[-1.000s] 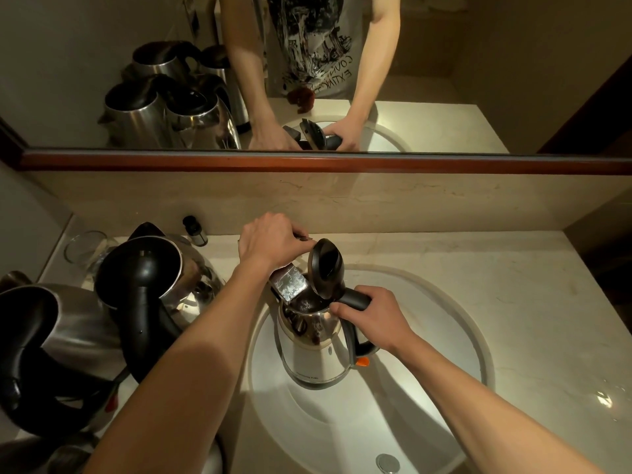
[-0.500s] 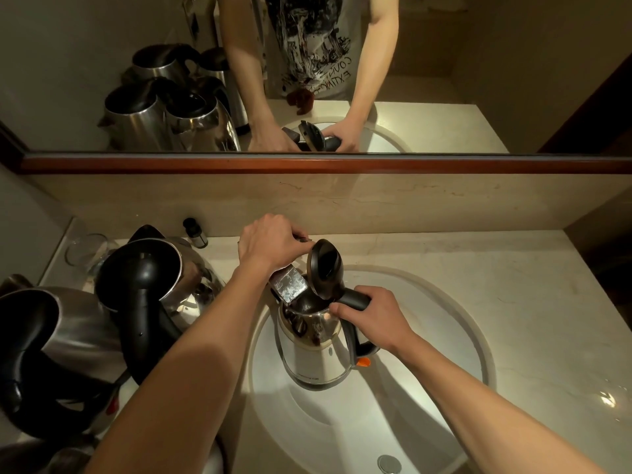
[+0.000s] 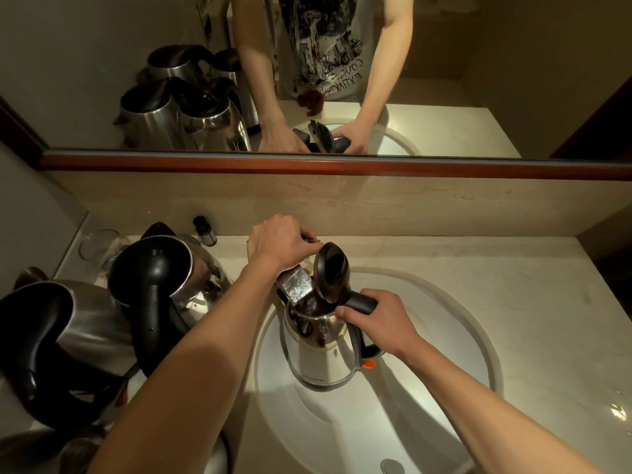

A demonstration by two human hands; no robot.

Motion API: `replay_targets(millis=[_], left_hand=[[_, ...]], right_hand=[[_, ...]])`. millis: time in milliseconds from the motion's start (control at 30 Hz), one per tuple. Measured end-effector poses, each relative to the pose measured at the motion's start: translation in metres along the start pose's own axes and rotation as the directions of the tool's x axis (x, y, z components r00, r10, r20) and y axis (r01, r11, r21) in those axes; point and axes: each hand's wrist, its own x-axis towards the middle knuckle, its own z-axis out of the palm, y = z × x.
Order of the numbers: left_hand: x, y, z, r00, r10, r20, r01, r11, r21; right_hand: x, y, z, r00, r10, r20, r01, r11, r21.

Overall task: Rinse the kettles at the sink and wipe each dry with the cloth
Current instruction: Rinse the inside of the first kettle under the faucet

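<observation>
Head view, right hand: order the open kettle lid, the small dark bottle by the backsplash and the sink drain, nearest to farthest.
From the right hand, which grips the kettle handle:
1. Open kettle lid, just up and left of the hand, upright over the kettle.
2. Sink drain, below the hand, at the basin bottom.
3. Small dark bottle, far up-left by the backsplash.

A steel kettle [image 3: 321,350] stands upright over the sink [image 3: 427,422], black lid raised. More steel kettles [image 3: 102,319] crowd left of the sink.

Pale marble counter [image 3: 513,302] with sunken white sink [image 3: 427,388]; steel kettles [image 3: 85,319], glass [image 3: 97,244] and small bottle [image 3: 205,230] far left.
</observation>
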Motion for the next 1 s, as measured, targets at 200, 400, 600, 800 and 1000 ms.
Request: replay_targets(millis=[200,400,600,800,1000], left_hand=[[0.0007,0.0013,-0.0003,1.0,0.008,-0.003,-0.008,1.0,0.011],[0.0006,-0.0005,0.0008,1.0,0.011,-0.002,-0.011,1.0,0.005],[0.0009,-0.0014,0.0015,1.0,0.011,0.0,-0.011,1.0,0.002],[0.0017,-0.0021,0.0025,1.0,0.01,-0.002,-0.01,1.0,0.01],[0.0027,-0.0024,0.0025,1.0,0.013,-0.003,-0.013,1.0,0.005]], right_hand=[[0.0004,0.0,-0.0003,1.0,-0.01,0.002,0.01,1.0,-0.008],[0.0005,0.0028,-0.0004,1.0,-0.002,-0.005,0.002,1.0,0.029],[-0.0003,0.0027,-0.0005,1.0,-0.003,-0.001,0.003,0.999,0.037],[0.0002,0.0011,-0.0004,1.0,0.005,0.013,-0.005,0.999,0.033],[0.0004,0.0011,-0.0008,1.0,0.003,0.011,-0.003,0.999,0.033]])
